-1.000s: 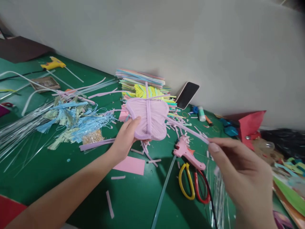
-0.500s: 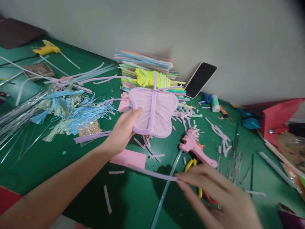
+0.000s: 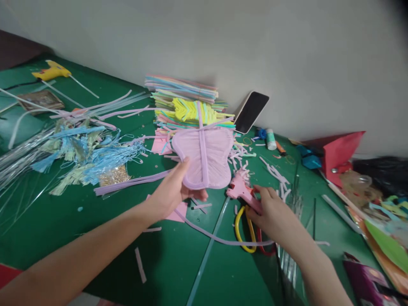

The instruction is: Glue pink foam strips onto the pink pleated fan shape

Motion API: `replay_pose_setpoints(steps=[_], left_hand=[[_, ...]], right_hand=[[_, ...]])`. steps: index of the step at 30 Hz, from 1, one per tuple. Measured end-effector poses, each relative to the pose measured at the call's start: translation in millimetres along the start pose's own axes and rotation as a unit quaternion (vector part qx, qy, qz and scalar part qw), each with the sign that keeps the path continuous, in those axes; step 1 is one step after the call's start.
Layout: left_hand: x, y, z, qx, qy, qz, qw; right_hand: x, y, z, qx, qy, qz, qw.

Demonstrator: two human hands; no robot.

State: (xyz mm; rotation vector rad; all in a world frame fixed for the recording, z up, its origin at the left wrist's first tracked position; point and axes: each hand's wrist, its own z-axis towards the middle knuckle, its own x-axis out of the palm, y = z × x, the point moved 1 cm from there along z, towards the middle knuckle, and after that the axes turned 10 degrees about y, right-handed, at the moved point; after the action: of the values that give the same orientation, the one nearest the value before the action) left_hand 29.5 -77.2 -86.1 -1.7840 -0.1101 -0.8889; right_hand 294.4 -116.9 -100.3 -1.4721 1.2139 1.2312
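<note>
My left hand (image 3: 174, 182) pinches the lower left edge of a lilac butterfly shape (image 3: 218, 157) made of pipe cleaners, held above the table. Down its middle runs a lilac strip that sticks out past the top. My right hand (image 3: 270, 210) has its fingers wrapped round the handle of a pink hot glue gun (image 3: 244, 191), whose clear glue stick (image 3: 205, 255) trails toward me. A long lilac pipe cleaner (image 3: 219, 240) curves from below my left hand to beneath my right wrist; I cannot tell whether either hand holds it. Scissors with yellow and red handles (image 3: 237, 229) lie beside the right hand.
Bundles of coloured pipe cleaners (image 3: 181, 87) lie by the wall, with a phone (image 3: 253, 111) leaning there. Blue tassels (image 3: 119, 153) and a yellow glue gun (image 3: 52, 71) are to the left. Right lie cut lilac pieces (image 3: 274, 170), a glue bottle (image 3: 270, 139) and red paper (image 3: 342, 155).
My right hand has moved from holding the loose pipe cleaner's end to the pink glue gun's handle. The view has shifted slightly, and the butterfly stays in my left hand.
</note>
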Motion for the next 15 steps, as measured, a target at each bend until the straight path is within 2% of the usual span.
replay_pose_setpoints(steps=[2, 6, 11, 15], left_hand=[[5.0, 16, -4, -0.034, 0.008, -0.015, 0.999], [6.4, 37, -9, -0.003, -0.046, 0.003, 0.999], [-0.9, 35, -11, 0.011, -0.060, 0.063, 0.996], [-17.5, 24, -14, 0.041, -0.074, 0.119, 0.989]], right_hand=[[-2, 10, 3, 0.001, -0.009, 0.006, 1.000], [-10, 24, 7, 0.024, -0.010, 0.010, 1.000], [-23, 11, 5, 0.157, -0.098, 0.022, 0.982], [-35, -13, -7, 0.270, -0.204, 0.092, 0.936]])
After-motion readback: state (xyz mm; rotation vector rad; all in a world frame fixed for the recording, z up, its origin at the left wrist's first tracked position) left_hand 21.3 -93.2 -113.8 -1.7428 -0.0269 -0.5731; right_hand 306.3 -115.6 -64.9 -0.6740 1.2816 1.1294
